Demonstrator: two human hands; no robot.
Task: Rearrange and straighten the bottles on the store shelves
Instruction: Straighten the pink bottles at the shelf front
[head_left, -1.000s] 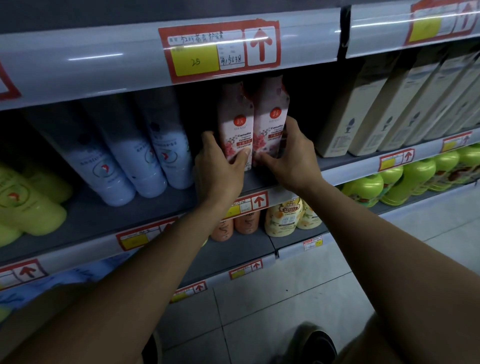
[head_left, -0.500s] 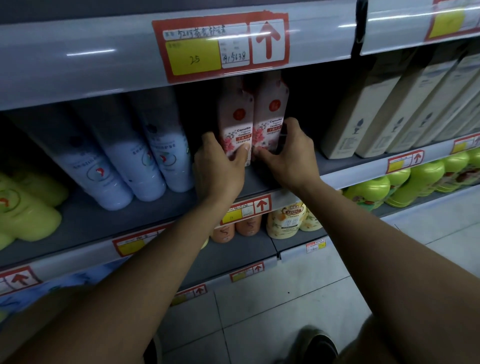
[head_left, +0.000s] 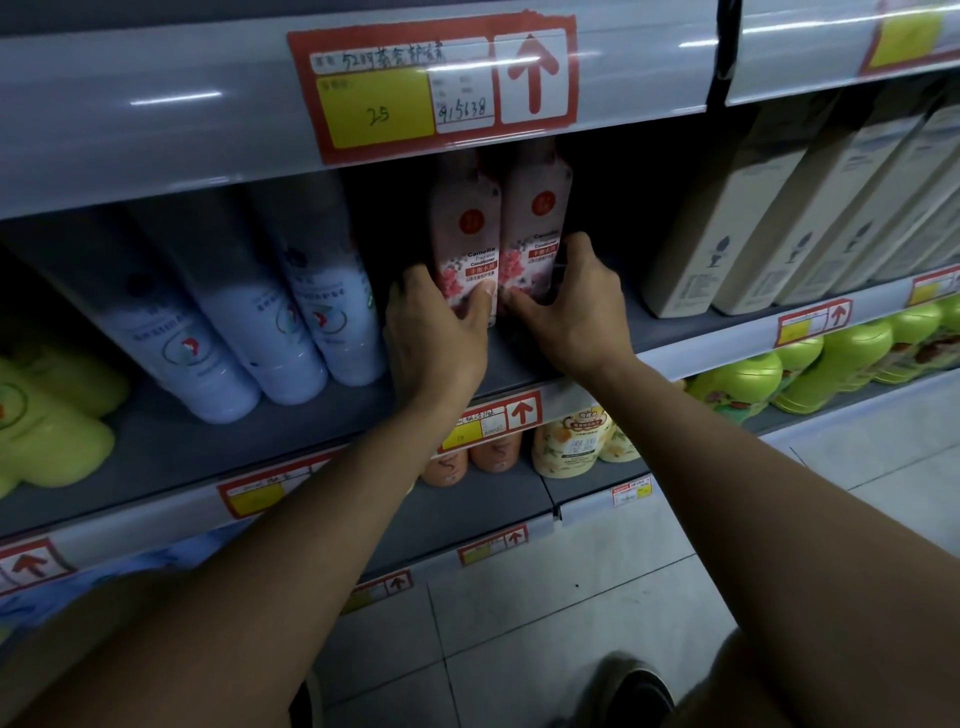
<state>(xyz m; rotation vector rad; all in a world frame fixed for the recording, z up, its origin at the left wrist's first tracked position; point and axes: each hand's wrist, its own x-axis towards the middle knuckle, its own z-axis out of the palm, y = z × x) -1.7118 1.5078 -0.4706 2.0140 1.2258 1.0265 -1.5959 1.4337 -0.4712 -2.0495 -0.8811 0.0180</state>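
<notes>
Two pink conditioner bottles stand side by side, upright, on the grey middle shelf (head_left: 156, 436). My left hand (head_left: 436, 332) grips the base of the left pink bottle (head_left: 467, 228), thumb across its front. My right hand (head_left: 576, 312) grips the base of the right pink bottle (head_left: 537, 213), fingers curled round its right side. The bottles' tops are hidden behind the upper shelf's price strip (head_left: 431, 88).
Three pale blue bottles (head_left: 317, 306) stand to the left, with yellow-green bottles (head_left: 47, 421) further left. Beige cartons (head_left: 737, 218) fill the right of the shelf. Below sit orange bottles (head_left: 493, 454), cream bottles (head_left: 571, 447) and green bottles (head_left: 743, 379). Tiled floor lies beneath.
Both hands have stayed on the two pink bottles and slid them slightly deeper into the shelf. The camera has come closer and tilted a little.
</notes>
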